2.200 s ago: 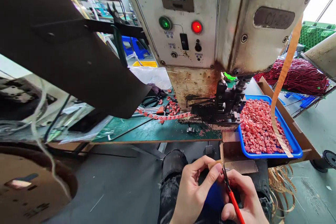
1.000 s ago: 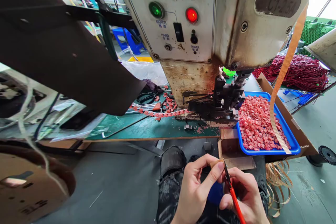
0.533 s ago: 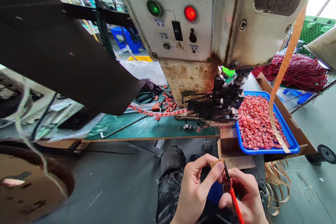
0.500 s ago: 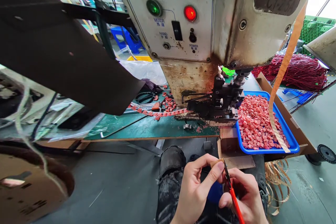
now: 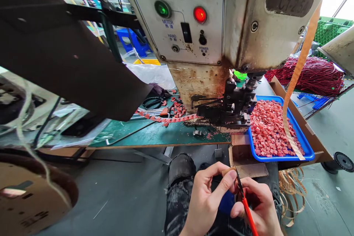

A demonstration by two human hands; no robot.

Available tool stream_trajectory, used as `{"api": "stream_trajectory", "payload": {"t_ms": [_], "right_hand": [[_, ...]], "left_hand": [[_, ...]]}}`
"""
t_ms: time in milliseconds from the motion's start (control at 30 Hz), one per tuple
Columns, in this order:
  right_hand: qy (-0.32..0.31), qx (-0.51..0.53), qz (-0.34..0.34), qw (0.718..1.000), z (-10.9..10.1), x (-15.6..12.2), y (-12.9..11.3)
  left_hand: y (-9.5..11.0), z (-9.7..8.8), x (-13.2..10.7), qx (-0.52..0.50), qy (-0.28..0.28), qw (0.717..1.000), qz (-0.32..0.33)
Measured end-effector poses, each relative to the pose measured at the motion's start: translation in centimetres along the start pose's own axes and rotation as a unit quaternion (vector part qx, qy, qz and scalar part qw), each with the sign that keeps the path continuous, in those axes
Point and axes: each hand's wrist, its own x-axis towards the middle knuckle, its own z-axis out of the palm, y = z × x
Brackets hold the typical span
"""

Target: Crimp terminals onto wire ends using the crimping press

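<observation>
My left hand [image 5: 206, 197] is closed in a pinch, thumb against forefinger, on a small tan strip [image 5: 228, 170]. In my right hand [image 5: 258, 199] lies a slim red-handled tool [image 5: 245, 202] with a narrow dark tip; the fingers are bent round it, and its exact kind is not clear. The dark tip touches or lies right beside the left fingertips and the strip's end. Both hands are held low over my lap, in front of the press machine [image 5: 190, 40]. Part of a blue object [image 5: 226, 203] shows between the hands.
A blue tray [image 5: 310, 155] of small reddish pieces sits right of the machine, over a cardboard box [image 5: 322, 151]. An orange-tan tape [image 5: 297, 73] hangs down into it. A red-and-white strip [image 5: 171, 120] feeds in from the left across the green bench [image 5: 132, 132]. A dark sheet [image 5: 83, 66] hangs at left.
The hands, the tool and the strip stay nearly where they were. The view has shifted very slightly.
</observation>
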Motion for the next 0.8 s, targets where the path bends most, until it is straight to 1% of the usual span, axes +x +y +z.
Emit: {"api": "stream_trajectory", "payload": {"t_ms": [100, 200, 333, 433, 533, 600, 667, 733, 800], "right_hand": [[-0.009, -0.007, 0.016, 1.0, -0.1, -0.1, 0.0], [0.003, -0.007, 0.025, 1.0, 0.0, 0.0, -0.3], [0.009, -0.007, 0.016, 1.0, 0.1, 0.2, -0.5], [0.002, -0.013, 0.006, 1.0, -0.1, -0.1, -0.1], [-0.013, -0.032, 0.013, 0.999, -0.4, -0.5, 0.7], [-0.011, -0.031, 0.021, 0.999, -0.6, -0.7, 1.0], [-0.01, -0.01, 0.045, 0.999, -0.7, -0.7, 1.0], [0.006, 0.038, 0.103, 0.994, -0.9, -0.6, 0.5], [0.036, 0.098, 0.172, 0.98, -1.0, -0.1, -0.4]], "left_hand": [[0.1, 0.1, 0.0, 0.001, 0.0, 1.0, -0.002], [0.0, 0.1, 0.0, -0.001, -0.001, 1.0, -0.005], [0.0, 0.1, -0.1, -0.002, -0.001, 1.0, -0.007], [0.0, 0.0, -0.1, -0.001, -0.001, 1.0, -0.005], [0.0, 0.1, -0.1, 0.0, -0.003, 1.0, -0.005], [0.0, 0.1, 0.0, 0.002, -0.004, 1.0, -0.005], [0.0, -0.1, 0.0, 0.008, -0.003, 1.0, -0.005], [0.1, -0.4, 0.1, 0.019, -0.005, 1.0, -0.008], [0.2, -0.7, 0.3, 0.032, -0.017, 0.999, -0.017]]}}
